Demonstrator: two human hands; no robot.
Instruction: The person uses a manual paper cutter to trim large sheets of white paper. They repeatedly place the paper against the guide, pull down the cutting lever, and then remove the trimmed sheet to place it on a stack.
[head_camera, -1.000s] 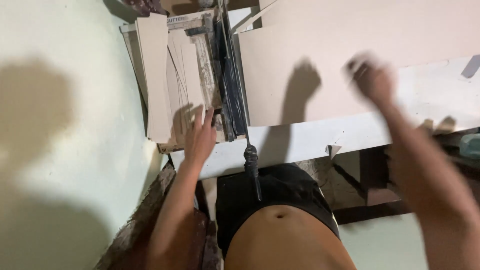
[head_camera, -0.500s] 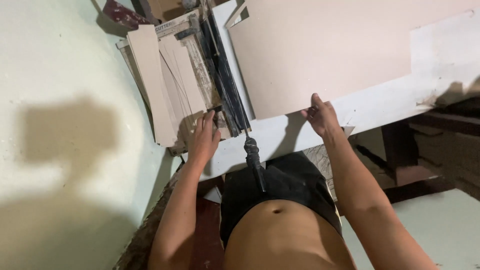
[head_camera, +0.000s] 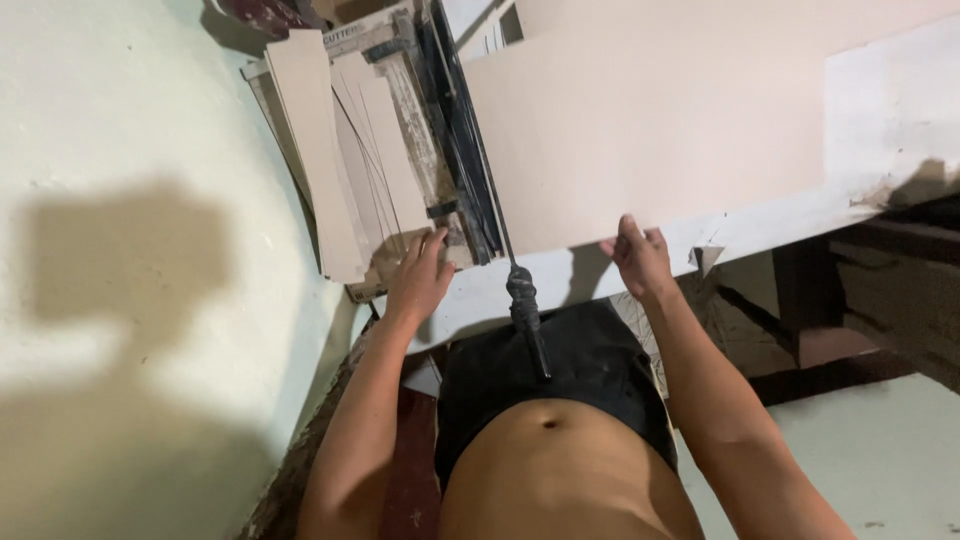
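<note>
- Two bare hands work at a white table (head_camera: 880, 110).
- Left hand (head_camera: 418, 278): fingers spread flat, pressing the near end of a tile cutter (head_camera: 440, 140) beside a stack of beige strips (head_camera: 320, 150).
- Right hand (head_camera: 638, 258): fingers curled around the near edge of a large beige tile (head_camera: 640, 130) lying on the table, right of the cutter.
- Cutter's black handle (head_camera: 527, 318) projects toward the person.

Single head camera looking steeply down along own torso, facing white surface (head_camera: 880, 110) close ahead. Both hands sitting mid-frame, near lens. Wall filling left side, floor showing lower right. No second view sharing scene.
</note>
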